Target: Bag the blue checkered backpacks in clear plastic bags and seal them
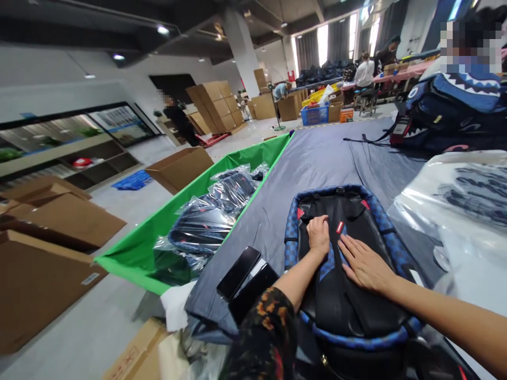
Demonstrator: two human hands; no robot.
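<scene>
We had the backpack (348,274) back-up on the bench (317,153), at six o'clock. Both hands, left hand (319,235) and right hand (364,264), pressed flat, gripping nothing, apparently smoothing it; bagging likely needed a firm grasp.

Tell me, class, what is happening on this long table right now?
A person presses both bare hands flat on a black backpack with blue checkered trim, lying back-side up on the grey cloth-covered table. The left hand rests near its upper straps, the right hand on the back panel. A green fabric bin beside the table holds plastic-wrapped backpacks. Clear plastic bags lie to the right.
</scene>
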